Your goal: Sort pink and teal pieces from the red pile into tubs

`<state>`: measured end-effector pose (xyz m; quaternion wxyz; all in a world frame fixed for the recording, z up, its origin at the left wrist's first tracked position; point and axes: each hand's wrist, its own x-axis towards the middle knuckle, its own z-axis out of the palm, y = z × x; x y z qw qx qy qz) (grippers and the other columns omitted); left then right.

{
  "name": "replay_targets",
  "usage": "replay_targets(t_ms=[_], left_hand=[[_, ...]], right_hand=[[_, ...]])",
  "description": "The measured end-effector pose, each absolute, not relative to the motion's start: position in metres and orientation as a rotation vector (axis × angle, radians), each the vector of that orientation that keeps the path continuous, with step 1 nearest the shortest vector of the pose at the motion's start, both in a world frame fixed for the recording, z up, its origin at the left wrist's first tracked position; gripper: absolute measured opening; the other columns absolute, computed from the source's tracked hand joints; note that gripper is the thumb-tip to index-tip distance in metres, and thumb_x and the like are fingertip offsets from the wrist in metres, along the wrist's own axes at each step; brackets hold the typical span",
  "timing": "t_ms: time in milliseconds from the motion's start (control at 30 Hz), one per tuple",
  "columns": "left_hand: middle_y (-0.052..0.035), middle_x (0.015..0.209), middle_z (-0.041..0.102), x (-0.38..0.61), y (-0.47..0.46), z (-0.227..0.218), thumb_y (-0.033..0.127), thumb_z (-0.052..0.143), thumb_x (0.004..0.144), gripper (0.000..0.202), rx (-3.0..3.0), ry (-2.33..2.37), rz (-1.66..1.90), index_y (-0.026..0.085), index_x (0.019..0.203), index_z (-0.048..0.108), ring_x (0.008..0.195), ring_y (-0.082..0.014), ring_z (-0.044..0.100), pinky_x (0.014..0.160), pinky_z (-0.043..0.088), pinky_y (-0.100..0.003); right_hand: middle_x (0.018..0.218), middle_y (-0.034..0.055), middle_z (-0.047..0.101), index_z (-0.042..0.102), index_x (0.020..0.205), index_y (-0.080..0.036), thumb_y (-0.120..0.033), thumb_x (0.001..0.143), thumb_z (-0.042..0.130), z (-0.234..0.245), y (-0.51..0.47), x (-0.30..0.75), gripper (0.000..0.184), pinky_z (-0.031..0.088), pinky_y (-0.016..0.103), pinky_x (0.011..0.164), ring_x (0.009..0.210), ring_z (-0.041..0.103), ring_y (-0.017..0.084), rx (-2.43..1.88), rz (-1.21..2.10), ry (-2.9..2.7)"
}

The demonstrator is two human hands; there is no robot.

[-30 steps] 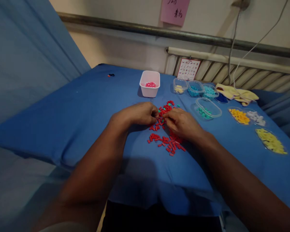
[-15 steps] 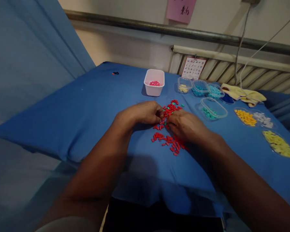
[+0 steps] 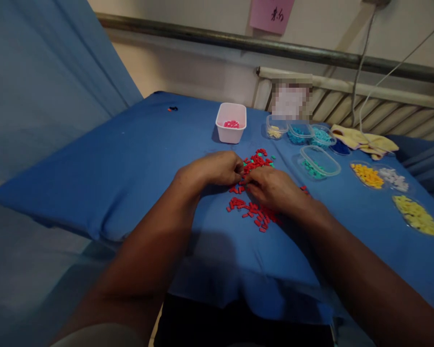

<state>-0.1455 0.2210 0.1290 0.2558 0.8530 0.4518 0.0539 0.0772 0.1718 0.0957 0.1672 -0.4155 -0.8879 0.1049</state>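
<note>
A pile of small red pieces point(image 3: 253, 212), with a few green ones mixed in, lies on the blue cloth point(image 3: 130, 164) in the middle. My left hand point(image 3: 213, 168) rests at the pile's left edge, fingers curled and pinched together. My right hand point(image 3: 275, 188) lies over the pile's right side, its fingertips pinched against those of the left. What either hand holds is too small to make out. A white tub point(image 3: 231, 123) with a few red pieces stands behind the pile.
Clear tubs point(image 3: 316, 161) of green, teal and pale yellow pieces stand at the back right. Heaps of orange point(image 3: 367, 174), white and yellow pieces point(image 3: 415, 214) lie on lids further right. A yellow cloth point(image 3: 361, 140) lies by the radiator. A blue curtain hangs at left.
The view has shifted slightly. My right hand has slid a little to the left and closer to the left hand, fingertips now meeting over the pile.
</note>
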Motion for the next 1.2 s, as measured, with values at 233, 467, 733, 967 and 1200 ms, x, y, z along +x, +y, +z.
replay_targets(t_ms=[233, 467, 733, 967, 1200], left_hand=[[-0.0016, 0.063, 0.063, -0.142, 0.221, 0.13, 0.03, 0.069, 0.079, 0.011, 2.351, 1.227, 0.188, 0.021, 0.075, 0.072, 0.057, -0.0171, 0.049, 0.059, 0.03, -0.034], [-0.0031, 0.075, 0.068, -0.137, 0.23, 0.121, 0.021, 0.069, 0.08, 0.01, 1.903, 0.956, 0.633, 0.014, 0.088, 0.07, 0.065, -0.0137, 0.056, 0.059, 0.04, -0.027], [-0.0036, 0.083, 0.072, -0.108, 0.223, 0.109, 0.012, 0.08, 0.077, 0.018, 1.43, 0.728, 0.828, 0.012, 0.093, 0.071, 0.072, -0.012, 0.066, 0.071, 0.052, -0.027], [-0.0023, 0.085, 0.072, -0.098, 0.223, 0.103, 0.014, 0.085, 0.078, 0.026, 1.368, 0.704, 0.912, 0.012, 0.102, 0.074, 0.075, -0.0111, 0.066, 0.075, 0.052, -0.026], [-0.0007, 0.076, 0.068, -0.097, 0.22, 0.108, 0.017, 0.086, 0.081, 0.024, 1.384, 0.795, 0.967, 0.012, 0.101, 0.075, 0.068, -0.0112, 0.063, 0.07, 0.052, -0.026]], right_hand=[[0.1, 0.0073, 0.081, 0.077, 0.107, -0.021, -0.017, 0.093, 0.062, 0.109, 0.164, 0.069, 0.021, 0.044, 0.033, 0.071, 0.083, 0.071, 0.023, -1.292, 0.337, -2.556], [0.088, 0.0027, 0.078, 0.075, 0.107, -0.022, -0.018, 0.086, 0.066, 0.105, 0.165, 0.08, 0.024, 0.047, 0.031, 0.067, 0.071, 0.067, 0.018, -1.265, 0.525, -2.236], [0.086, 0.0026, 0.079, 0.073, 0.103, -0.023, -0.035, 0.085, 0.078, 0.099, 0.177, 0.087, 0.022, 0.058, 0.032, 0.065, 0.072, 0.073, 0.019, -1.12, 0.899, -1.485], [0.099, 0.0059, 0.083, 0.076, 0.109, -0.023, -0.043, 0.092, 0.075, 0.1, 0.173, 0.088, 0.027, 0.067, 0.039, 0.081, 0.087, 0.079, 0.022, -1.102, 0.843, -1.48], [0.097, 0.0051, 0.084, 0.079, 0.116, -0.022, -0.047, 0.09, 0.081, 0.092, 0.175, 0.092, 0.035, 0.067, 0.039, 0.081, 0.087, 0.08, 0.023, -1.073, 0.902, -1.493]])
